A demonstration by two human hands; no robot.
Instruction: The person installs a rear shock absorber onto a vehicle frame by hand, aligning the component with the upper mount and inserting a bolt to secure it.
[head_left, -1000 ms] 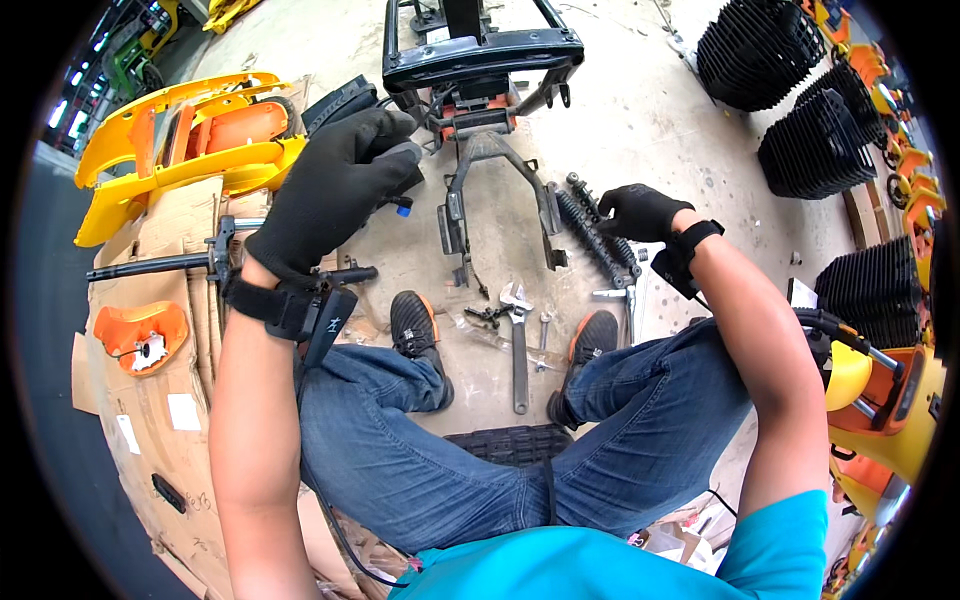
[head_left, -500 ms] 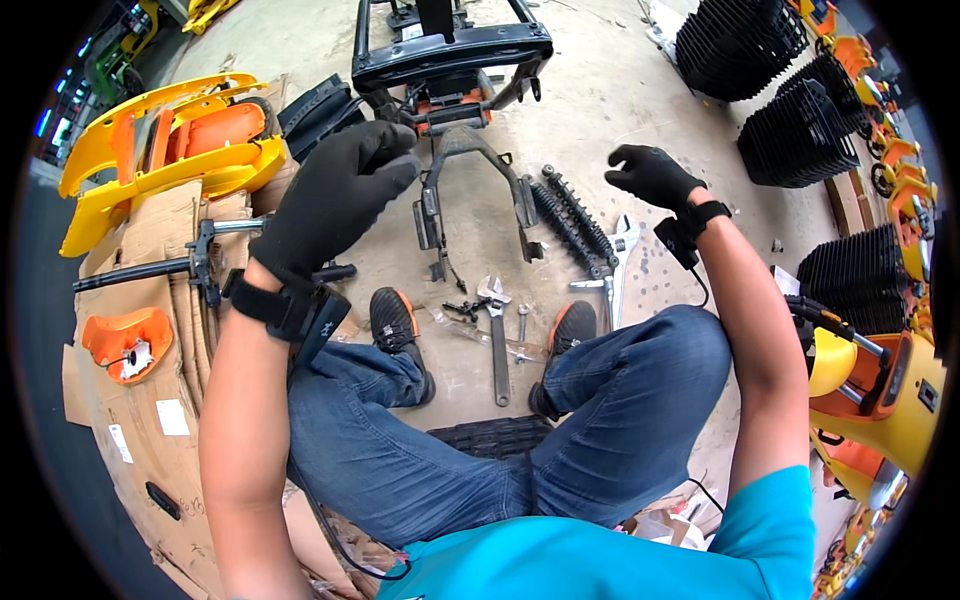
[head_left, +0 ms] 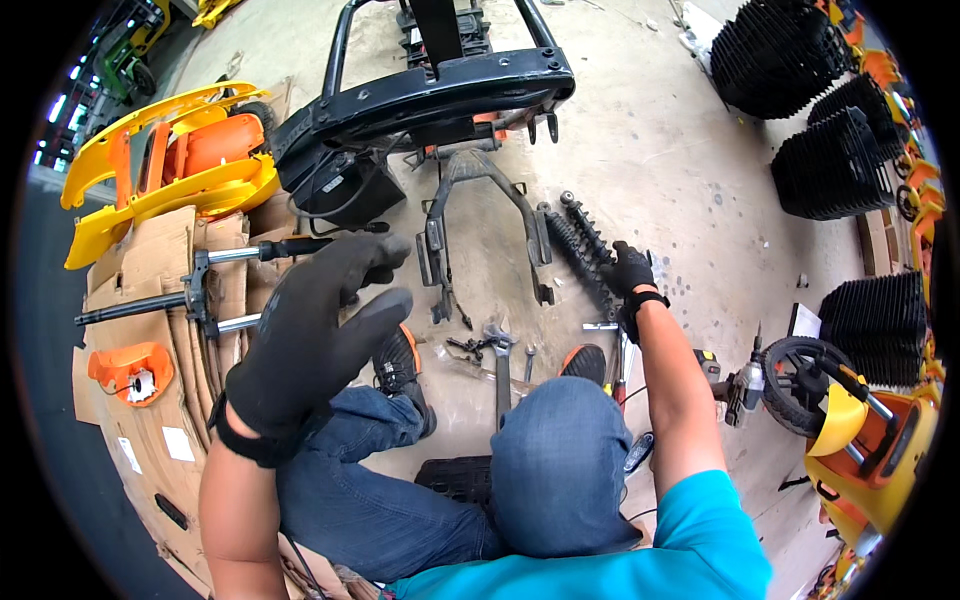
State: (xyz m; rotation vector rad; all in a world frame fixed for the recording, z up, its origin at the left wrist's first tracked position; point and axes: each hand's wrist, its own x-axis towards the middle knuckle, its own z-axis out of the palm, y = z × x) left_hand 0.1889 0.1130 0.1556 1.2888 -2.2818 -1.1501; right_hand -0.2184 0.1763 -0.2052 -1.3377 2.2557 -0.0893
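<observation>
My left hand (head_left: 325, 325), in a black glove, is raised over my left knee. Its fingers and thumb are apart and nothing is between them. Beyond it, a black forked metal bracket (head_left: 480, 170) lies on the floor. To the bracket's right are two black coil-spring shock absorbers, one nearer the bracket (head_left: 572, 248) and one farther right (head_left: 588, 222). My gloved right hand (head_left: 628, 270) is closed at the lower end of the right-hand one, and its fingers partly hide that end. An adjustable wrench (head_left: 502, 370) lies between my feet.
A large black vehicle frame (head_left: 440, 95) stands ahead. A front fork (head_left: 200, 290) and an orange shell (head_left: 132, 372) lie on cardboard at left, near yellow body panels (head_left: 165, 165). A power driver (head_left: 745, 385), a wheel (head_left: 790, 385) and stacked black baskets (head_left: 780, 55) are at right.
My right hand has come inward and down to the shock absorbers. My left hand has moved lower and spread its fingers. My right knee has shifted inward, and the view has tilted.
</observation>
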